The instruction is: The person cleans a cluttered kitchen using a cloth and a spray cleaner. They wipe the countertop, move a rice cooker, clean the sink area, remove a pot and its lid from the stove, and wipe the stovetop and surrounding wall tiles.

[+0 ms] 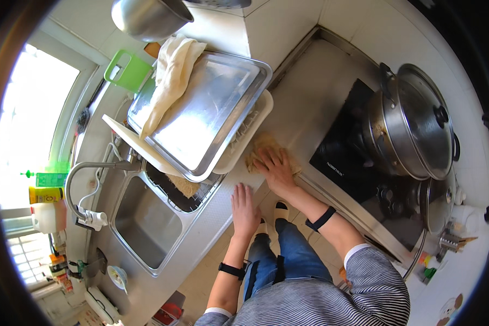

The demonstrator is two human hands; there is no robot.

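Note:
My right hand (278, 170) lies spread, palm down, on a yellowish-brown cloth (265, 141) at the inner corner of the stainless steel countertop (318, 77), between the dish rack and the gas cooktop. The fingers press on the cloth without closing round it. My left hand (245, 210) rests flat on the counter's front edge beside the sink, fingers straight and holding nothing. Ahead of both hands, a large metal tray (212, 110) sits upside down on a cream dish rack (265, 106), with a cream cloth (173, 77) draped over it.
On the right, a lidded steel steamer pot (411, 122) stands on the black cooktop (334, 150), a second lidded pot (438, 203) near it. At left are the sink basin (146, 220), the curved faucet (81, 167) and a small bowl (117, 277). A metal bowl (146, 18) hangs above.

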